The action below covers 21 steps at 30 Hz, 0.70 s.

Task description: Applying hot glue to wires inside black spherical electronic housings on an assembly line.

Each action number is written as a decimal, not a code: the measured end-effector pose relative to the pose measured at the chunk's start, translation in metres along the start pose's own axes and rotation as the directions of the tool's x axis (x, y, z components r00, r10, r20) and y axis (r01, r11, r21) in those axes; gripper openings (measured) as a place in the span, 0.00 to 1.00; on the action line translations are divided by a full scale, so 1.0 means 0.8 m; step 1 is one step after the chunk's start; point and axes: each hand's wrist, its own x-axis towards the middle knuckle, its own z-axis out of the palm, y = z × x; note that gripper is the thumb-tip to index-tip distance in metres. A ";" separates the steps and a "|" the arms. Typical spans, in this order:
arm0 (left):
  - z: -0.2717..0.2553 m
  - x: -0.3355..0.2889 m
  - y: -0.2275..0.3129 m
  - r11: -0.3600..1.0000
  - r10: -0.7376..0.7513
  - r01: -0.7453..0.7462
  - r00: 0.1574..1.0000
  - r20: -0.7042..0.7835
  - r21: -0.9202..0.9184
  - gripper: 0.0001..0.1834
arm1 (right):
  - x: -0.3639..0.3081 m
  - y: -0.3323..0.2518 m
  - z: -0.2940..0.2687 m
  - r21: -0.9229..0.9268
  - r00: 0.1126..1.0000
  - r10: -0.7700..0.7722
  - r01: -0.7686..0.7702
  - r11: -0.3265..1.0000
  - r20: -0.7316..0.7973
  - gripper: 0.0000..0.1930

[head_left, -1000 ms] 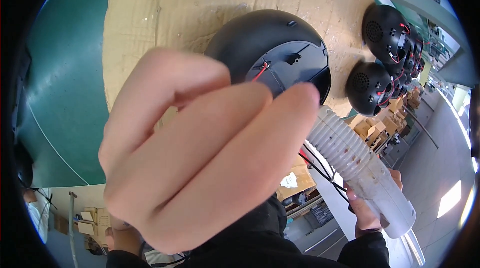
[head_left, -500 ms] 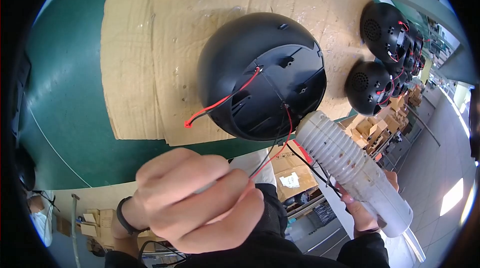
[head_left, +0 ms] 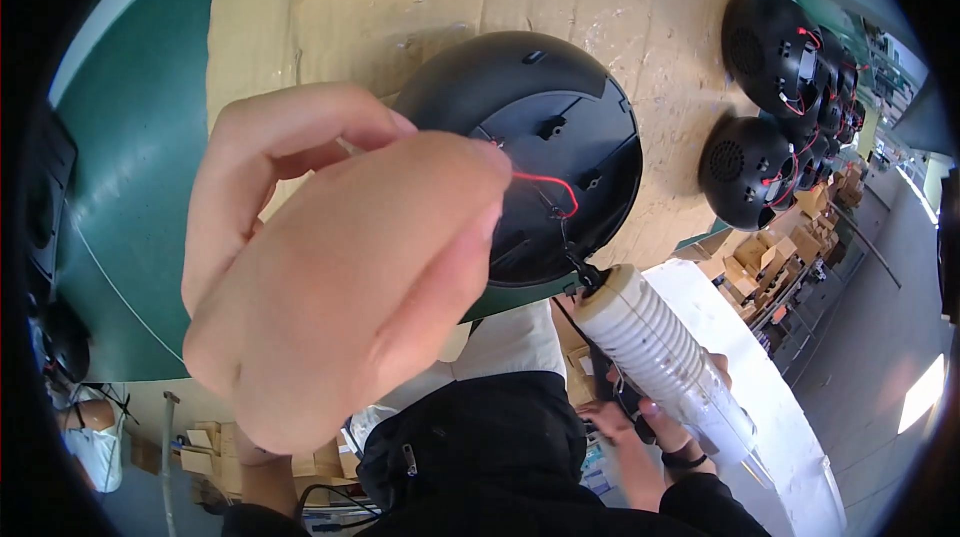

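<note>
- Across the middle of a work table, a flattened sheet of brown cardboard (head_left: 340, 12) covers part of a green tabletop (head_left: 130, 177).
- On the cardboard, just above the centre of the view, lies a black rounded housing (head_left: 530, 62), its flat recessed underside facing up and showing small posts and slots.
- Large in the foreground, the person's left hand (head_left: 340, 272) reaches over the near left part of this housing and hides some of it. Its fingers are curled into a narrow pinch.
- At those fingertips a red wire (head_left: 545, 178) comes out and bends in a short loop down toward the middle of the recessed underside.
- Lower right, the person's right hand (head_left: 665, 424) is wrapped around the lower part of a white ribbed cylindrical tool (head_left: 655, 322). A dark band circles the wrist.
- The tool slants up and to the left, its black nozzle (head_left: 590, 277) at the near edge of the housing; whether they touch cannot be told.
- To the right, several more black housings with speaker grilles (head_left: 748, 172) sit in a cluster, red wires showing on them.
- Beyond and below that cluster are open cardboard boxes (head_left: 757, 257).
</note>
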 end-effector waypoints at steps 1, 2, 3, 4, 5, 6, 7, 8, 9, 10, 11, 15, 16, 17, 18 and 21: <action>0.000 0.001 0.001 1.000 -0.014 0.014 1.000 0.016 0.008 0.19 | -0.002 0.007 -0.012 -0.082 0.988 0.045 -0.033 0.996 0.151 0.46; 0.002 0.002 0.001 1.000 -0.008 0.008 1.000 0.012 0.012 0.19 | -0.005 0.014 -0.016 -0.352 0.985 -0.038 0.095 0.931 0.166 0.46; 0.003 0.002 0.001 1.000 -0.019 0.019 1.000 0.007 0.002 0.19 | -0.008 0.018 -0.022 -0.591 0.973 -0.112 0.212 0.779 0.202 0.46; 0.007 0.002 -0.002 1.000 -0.014 0.013 1.000 -0.019 -0.009 0.19 | -0.010 0.021 -0.023 -0.521 0.979 -0.074 0.164 0.838 0.189 0.46; 0.009 0.002 -0.004 1.000 0.005 -0.005 0.999 -0.033 0.001 0.18 | -0.011 0.022 -0.023 -0.447 0.984 -0.036 0.113 0.888 0.176 0.46; 0.011 0.001 -0.006 1.000 -0.006 0.004 0.998 -0.063 -0.025 0.18 | -0.009 0.022 -0.021 -0.363 0.989 -0.046 0.095 0.927 0.142 0.44; 0.014 0.000 -0.008 0.999 -0.005 0.002 0.997 -0.078 -0.035 0.18 | -0.006 0.021 -0.015 -0.277 0.990 -0.085 0.113 0.954 0.112 0.41; 0.014 -0.001 -0.008 0.999 -0.016 0.013 0.997 -0.071 -0.040 0.17 | -0.001 0.018 -0.010 -0.193 0.989 -0.126 0.140 0.971 0.082 0.38; 0.015 -0.002 -0.009 0.999 -0.018 0.014 0.997 -0.077 -0.051 0.17 | 0.006 0.014 -0.005 -0.125 0.984 -0.172 0.178 0.976 0.054 0.36; 0.015 -0.004 -0.008 0.998 -0.031 0.028 0.997 -0.068 -0.049 0.17 | 0.013 0.011 0.002 -0.073 0.977 -0.210 0.212 0.975 0.028 0.33; 0.015 -0.005 -0.008 0.997 -0.045 0.040 0.996 -0.073 -0.064 0.17 | 0.020 0.007 0.008 -0.026 0.969 -0.247 0.247 0.969 -0.005 0.30; 0.014 -0.006 -0.005 0.999 -0.043 0.042 0.996 -0.079 -0.008 0.16 | 0.034 0.000 0.038 0.169 0.911 -0.370 0.400 0.901 -0.182 0.20; 0.013 -0.006 -0.005 0.999 -0.046 0.046 0.996 -0.073 0.001 0.16 | 0.035 -0.001 0.040 0.124 0.877 -0.409 0.448 0.885 -0.251 0.18; 0.014 -0.005 -0.004 0.998 -0.070 0.070 0.995 -0.067 -0.002 0.15 | 0.036 0.001 0.043 0.082 0.888 -0.408 0.432 0.898 -0.212 0.15; 0.012 -0.004 -0.003 0.998 -0.062 0.063 0.996 -0.062 0.004 0.15 | 0.036 0.001 0.034 0.047 0.890 -0.451 0.455 0.889 -0.072 0.16; 0.011 -0.001 -0.001 0.997 -0.078 0.080 0.995 -0.058 0.021 0.14 | 0.039 0.008 0.033 0.369 0.904 -0.420 0.364 0.855 0.081 0.15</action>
